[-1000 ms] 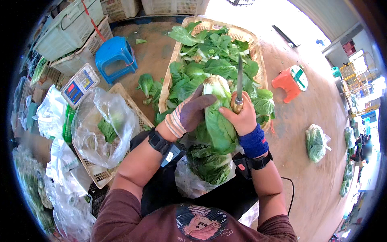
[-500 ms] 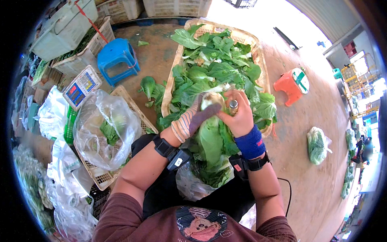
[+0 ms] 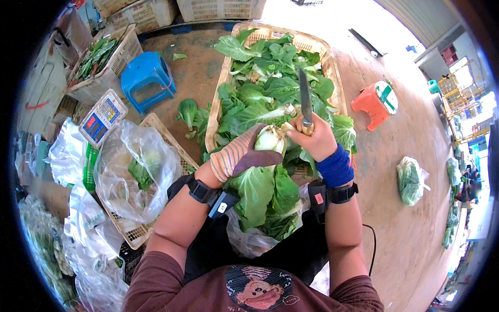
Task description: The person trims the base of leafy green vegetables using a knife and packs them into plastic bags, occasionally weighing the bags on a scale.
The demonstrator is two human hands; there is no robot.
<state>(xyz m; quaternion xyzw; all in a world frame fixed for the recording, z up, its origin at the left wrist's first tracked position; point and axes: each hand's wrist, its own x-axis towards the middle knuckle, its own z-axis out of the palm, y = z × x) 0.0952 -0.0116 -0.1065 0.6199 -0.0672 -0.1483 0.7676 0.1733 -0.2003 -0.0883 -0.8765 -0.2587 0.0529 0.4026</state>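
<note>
My left hand (image 3: 244,152), in a striped, dark-palmed glove, is closed around the pale base of a head of leafy greens (image 3: 253,191). Its leaves hang down over a clear plastic bag (image 3: 248,241) between my legs. My right hand (image 3: 318,139), bare with a blue wristband, grips a knife (image 3: 305,96) by its handle, the blade pointing up and away from me. The right thumb is close to the cut stem end of the greens. Beyond both hands, a large yellowish crate (image 3: 340,78) holds a heap of loose green leaves (image 3: 286,89).
A blue stool (image 3: 148,78) stands left of the crate, an orange stool (image 3: 371,106) right of it. At left are a scale (image 3: 103,118) and an open plastic bag (image 3: 132,171) with greens on a low crate. A bagged cabbage (image 3: 410,182) lies on the right floor.
My right hand has turned, so the knife blade now points upward in plain sight. The greens' base has tipped, showing its stem end, and my left hand has shifted slightly left and down.
</note>
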